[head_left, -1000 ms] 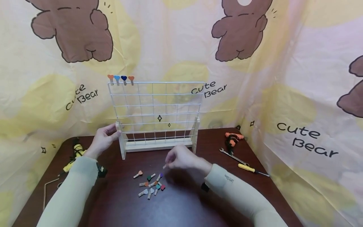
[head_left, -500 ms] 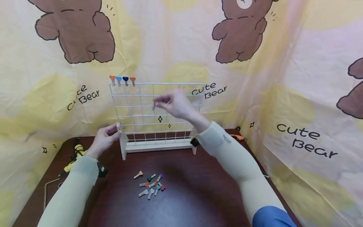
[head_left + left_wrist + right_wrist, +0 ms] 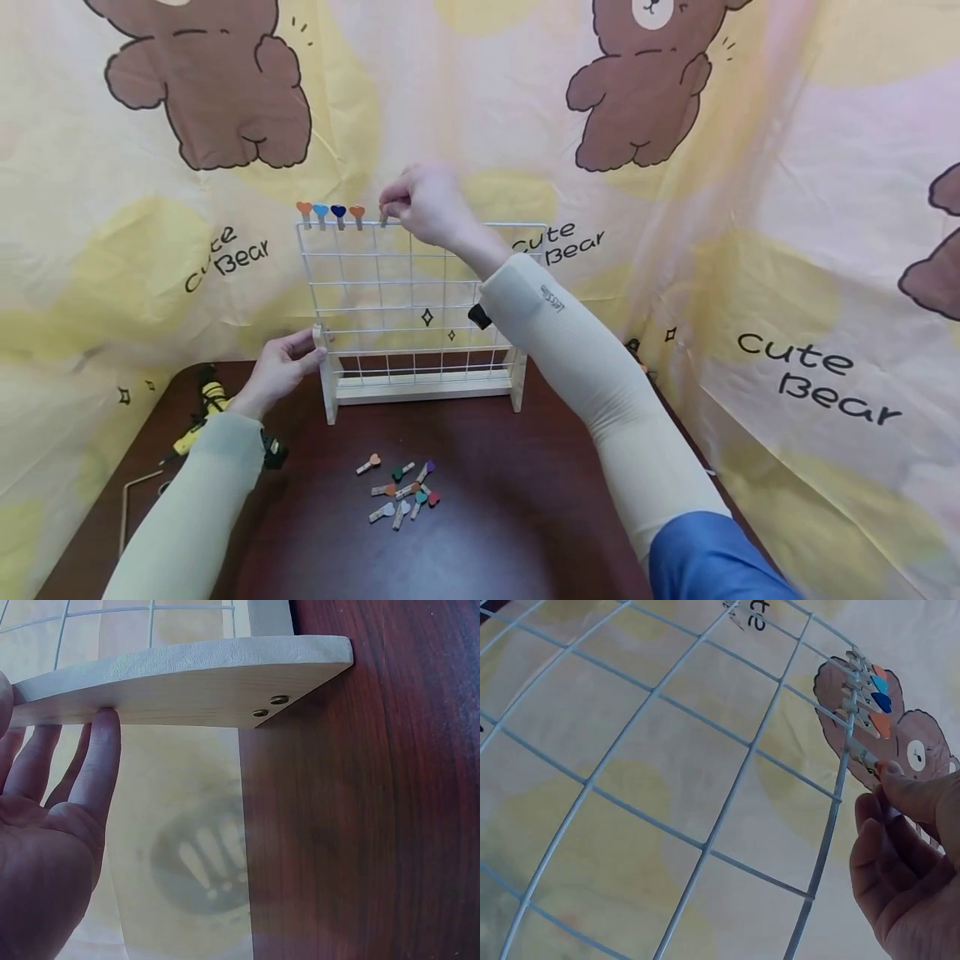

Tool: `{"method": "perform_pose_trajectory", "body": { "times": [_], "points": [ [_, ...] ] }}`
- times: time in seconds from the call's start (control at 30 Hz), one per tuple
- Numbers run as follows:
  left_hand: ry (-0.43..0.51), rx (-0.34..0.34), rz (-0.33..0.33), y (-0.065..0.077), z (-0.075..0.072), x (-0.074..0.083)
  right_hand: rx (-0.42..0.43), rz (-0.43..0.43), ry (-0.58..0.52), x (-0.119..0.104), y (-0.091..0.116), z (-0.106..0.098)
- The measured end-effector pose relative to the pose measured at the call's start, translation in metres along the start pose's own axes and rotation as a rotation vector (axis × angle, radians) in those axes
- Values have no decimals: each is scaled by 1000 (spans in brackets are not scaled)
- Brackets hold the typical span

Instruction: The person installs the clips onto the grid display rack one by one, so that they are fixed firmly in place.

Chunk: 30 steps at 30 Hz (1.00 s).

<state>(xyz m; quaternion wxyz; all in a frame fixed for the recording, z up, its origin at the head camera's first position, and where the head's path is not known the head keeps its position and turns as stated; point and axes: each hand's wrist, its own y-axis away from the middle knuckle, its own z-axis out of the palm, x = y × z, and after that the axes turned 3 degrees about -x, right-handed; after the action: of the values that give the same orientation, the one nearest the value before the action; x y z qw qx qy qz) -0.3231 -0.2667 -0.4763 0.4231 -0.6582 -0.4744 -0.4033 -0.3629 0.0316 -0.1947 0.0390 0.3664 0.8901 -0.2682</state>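
My right hand (image 3: 431, 204) pinches a small wooden clothespin (image 3: 864, 756) between thumb and index finger at the top wire of a white wire grid rack (image 3: 428, 224). Its decorated end is mostly covered by the fingertips. To its left, several heart-topped clothespins (image 3: 339, 212), orange, light blue and dark blue, stand in a row on that wire. My left hand (image 3: 277, 373) holds the rack's left wooden side post (image 3: 180, 690), fingers behind it and thumb in front. More heart clothespins (image 3: 401, 492) in mixed colours lie loosely grouped on the dark table.
A yellow-and-black tool (image 3: 213, 398) and a bent rod (image 3: 125, 508) lie at the table's left. The right forearm hides most of the table's right side. A curtain (image 3: 600, 200) with printed bears hangs behind and around the table.
The right hand has risen from near the table, past the grid's front, to the top wire, bringing the clothespin with it. The left hand has kept its hold on the post.
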Motion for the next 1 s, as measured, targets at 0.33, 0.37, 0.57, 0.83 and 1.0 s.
{"method": "perform_pose_trajectory", "body": {
  "times": [0.33, 0.37, 0.57, 0.83, 1.0],
  "points": [
    [-14, 0, -17, 2, 3, -1, 50, -63, -25, -1, 13, 11],
    [-15, 2, -18, 2, 3, 0, 86, -87, -41, 0, 20, 14],
    [-18, -6, 1, 1, 2, 0, 142, -151, -189, 18, 80, 50],
    [-13, -7, -1, 1, 0, -2, -324, -34, -269, 62, 172, 146],
    [5, 0, 6, 0, 0, -1, -615, -23, -279, 75, 215, 198]
  ]
}}
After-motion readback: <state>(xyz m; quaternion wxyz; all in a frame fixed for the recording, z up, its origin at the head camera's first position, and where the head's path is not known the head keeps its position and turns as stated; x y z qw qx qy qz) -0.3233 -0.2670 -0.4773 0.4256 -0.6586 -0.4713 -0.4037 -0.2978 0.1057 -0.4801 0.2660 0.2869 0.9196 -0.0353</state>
